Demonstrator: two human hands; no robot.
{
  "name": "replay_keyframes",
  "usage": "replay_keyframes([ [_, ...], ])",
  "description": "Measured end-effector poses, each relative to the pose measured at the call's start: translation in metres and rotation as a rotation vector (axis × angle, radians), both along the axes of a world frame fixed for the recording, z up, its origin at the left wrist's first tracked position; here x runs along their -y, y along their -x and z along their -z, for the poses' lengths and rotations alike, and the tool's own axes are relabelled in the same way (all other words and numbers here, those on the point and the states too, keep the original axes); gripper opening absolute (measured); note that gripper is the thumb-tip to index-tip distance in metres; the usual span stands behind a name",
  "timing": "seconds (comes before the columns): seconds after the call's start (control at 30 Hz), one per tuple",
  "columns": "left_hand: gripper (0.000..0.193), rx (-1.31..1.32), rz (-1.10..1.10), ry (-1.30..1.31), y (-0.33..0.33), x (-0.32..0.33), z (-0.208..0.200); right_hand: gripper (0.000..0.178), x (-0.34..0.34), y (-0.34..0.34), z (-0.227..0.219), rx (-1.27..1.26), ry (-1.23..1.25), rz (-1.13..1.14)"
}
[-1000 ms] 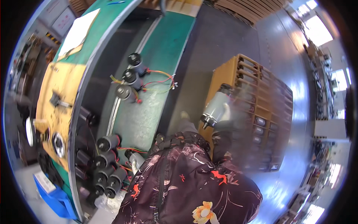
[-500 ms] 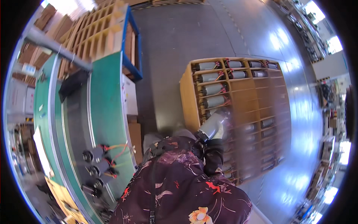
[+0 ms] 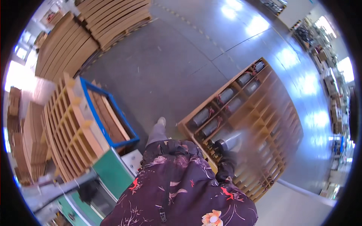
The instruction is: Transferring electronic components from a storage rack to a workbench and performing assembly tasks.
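A grey cylindrical motor with a black end cap is held over the divided cardboard box on my right. My right hand, pale and smeared by the blur, is closed on it at the far side of the black cap. The dark flowered right sleeve reaches in from below. Rows of grey motors with red leads, such as this one, lie in the compartments along the box's left side. My left hand does not show.
To the left stands a blue-framed trolley with a wooden slatted divider. A green workbench lies at lower left, and stacked cardboard sheets stand at the back. My foot is on the grey floor.
My view and body have turned left, so the workbench has slid to the lower left and the box appears rotated. The motor stays in my right hand, still over the box.
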State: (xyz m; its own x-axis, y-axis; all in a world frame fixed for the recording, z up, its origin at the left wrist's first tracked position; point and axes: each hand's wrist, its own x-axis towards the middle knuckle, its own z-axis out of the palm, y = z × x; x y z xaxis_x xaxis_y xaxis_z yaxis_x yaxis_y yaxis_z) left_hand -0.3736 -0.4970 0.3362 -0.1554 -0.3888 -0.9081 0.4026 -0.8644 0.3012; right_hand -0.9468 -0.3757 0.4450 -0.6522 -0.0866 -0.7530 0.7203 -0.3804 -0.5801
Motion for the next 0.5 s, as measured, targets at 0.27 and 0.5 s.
replay_keyframes([
  [0.27,0.066,0.04,0.344,0.145,0.05,0.323,-0.024,0.08,0.1,-0.019,-0.029,-0.097,-0.053,0.254],
  [0.5,0.057,-0.153,0.552,0.105,0.19,0.46,-0.111,0.057,0.121,0.099,-0.052,-0.122,-0.102,0.267],
])
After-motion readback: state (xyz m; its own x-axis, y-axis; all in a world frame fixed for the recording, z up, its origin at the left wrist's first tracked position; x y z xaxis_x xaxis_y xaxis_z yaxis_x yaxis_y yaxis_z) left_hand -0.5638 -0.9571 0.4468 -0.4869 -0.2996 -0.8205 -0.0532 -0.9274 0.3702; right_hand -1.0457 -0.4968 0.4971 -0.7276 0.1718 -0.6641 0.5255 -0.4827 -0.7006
